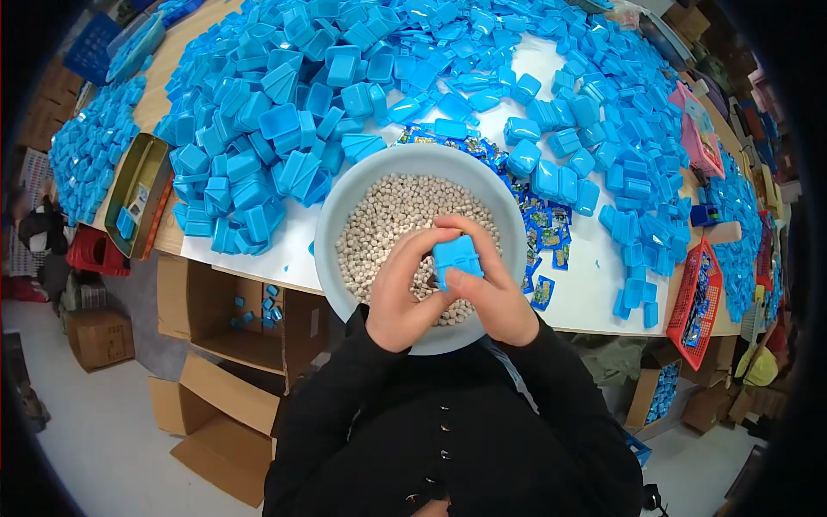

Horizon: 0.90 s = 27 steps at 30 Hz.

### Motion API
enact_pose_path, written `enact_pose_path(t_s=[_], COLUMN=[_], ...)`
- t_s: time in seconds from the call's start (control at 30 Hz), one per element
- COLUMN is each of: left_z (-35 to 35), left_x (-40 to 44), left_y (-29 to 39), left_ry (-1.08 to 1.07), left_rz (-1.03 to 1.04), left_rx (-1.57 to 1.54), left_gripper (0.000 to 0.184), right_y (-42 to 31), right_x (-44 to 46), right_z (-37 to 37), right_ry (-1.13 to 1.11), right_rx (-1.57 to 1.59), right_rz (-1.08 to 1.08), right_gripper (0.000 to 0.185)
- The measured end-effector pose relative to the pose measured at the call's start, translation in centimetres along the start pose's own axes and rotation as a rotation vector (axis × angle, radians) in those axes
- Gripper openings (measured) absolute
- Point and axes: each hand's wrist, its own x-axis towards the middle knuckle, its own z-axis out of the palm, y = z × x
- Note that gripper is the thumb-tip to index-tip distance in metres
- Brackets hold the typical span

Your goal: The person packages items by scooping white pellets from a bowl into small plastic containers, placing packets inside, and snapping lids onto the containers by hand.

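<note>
A small blue plastic box (457,258) is held between my two hands, over a pale grey basin (334,274). My left hand (403,289) wraps its left side, fingers curled around it. From the right, my right hand (497,293) grips it with the thumb laid across its front and the fingers at the back. Whether the box's lid is fully closed is hard to tell. Below my hands, the basin holds many small round beige pellets (379,215). Small printed blue packets (551,233) lie on the table just right of the basin.
Open blue box parts (258,129) are heaped at the left, and closed blue boxes (564,177) spread over the right. A red basket (696,302) sits at the right edge, a metal tin (138,194) at the left. An open carton (250,332) below the table holds several blue boxes.
</note>
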Motion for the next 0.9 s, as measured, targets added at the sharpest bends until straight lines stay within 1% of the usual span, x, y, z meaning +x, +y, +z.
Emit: enact_pose_path(t_s=[0.1, 0.27, 0.3, 0.33, 0.37, 0.43, 0.47, 0.6, 0.63, 0.77, 0.8, 0.9], left_z=[-0.1, 0.2, 0.5, 0.7, 0.4, -0.4, -0.3, -0.2, -0.2, 0.0, 0.1, 0.1], left_x=[0.1, -0.2, -0.2, -0.2, -0.1, 0.5, 0.7, 0.7, 0.7, 0.4, 0.4, 0.2], left_y=[0.3, 0.5, 0.7, 0.9, 0.8, 0.5, 0.3, -0.2, -0.2, 0.0, 0.1, 0.2], left_ry=[-0.012, 0.059, 0.146, 0.231, 0.23, 0.386, 0.363, 0.051, 0.047, -0.017, -0.017, -0.018], left_rz=[0.136, 0.084, -0.029, -0.141, -0.14, -0.449, -0.455, -0.282, -0.283, -0.258, -0.259, -0.119], left_rx=[0.134, 0.114, -0.096, -0.308, -0.307, -0.893, -0.895, -0.311, -0.309, -0.231, -0.23, -0.032], left_gripper=[0.06, 0.06, 0.06, 0.06, 0.06, 0.061, 0.061, 0.061, 0.061, 0.059, 0.059, 0.057], right_y=[-0.1, -0.3, -0.3, -0.3, -0.2, -0.3, -0.5, -1.4, -1.2, -0.1, 0.0, 0.5], right_x=[-0.2, 0.6, 0.8, 1.0, 1.1, 1.1, 0.9, 1.0, 1.0, 0.4, 0.2, -0.4], right_z=[0.2, -0.4, -0.7, -1.1, -1.7, -2.7, -3.0, -3.0, -2.8, -1.3, -1.0, -0.3], right_ry=[0.005, -0.04, -0.044, -0.045, -0.044, -0.019, 0.002, -0.061, -0.057, 0.2, 0.2, 0.139], right_rx=[0.07, -0.006, -0.006, 0.042, 0.091, 0.186, 0.187, -0.573, -0.57, -0.58, -0.578, -0.237], right_rz=[0.0, -0.003, -0.004, 0.045, 0.093, 0.181, 0.172, -0.153, -0.153, -0.196, -0.195, -0.051], right_gripper=[0.057, 0.057, 0.057, 0.059, 0.061, 0.065, 0.065, 0.066, 0.066, 0.061, 0.061, 0.06])
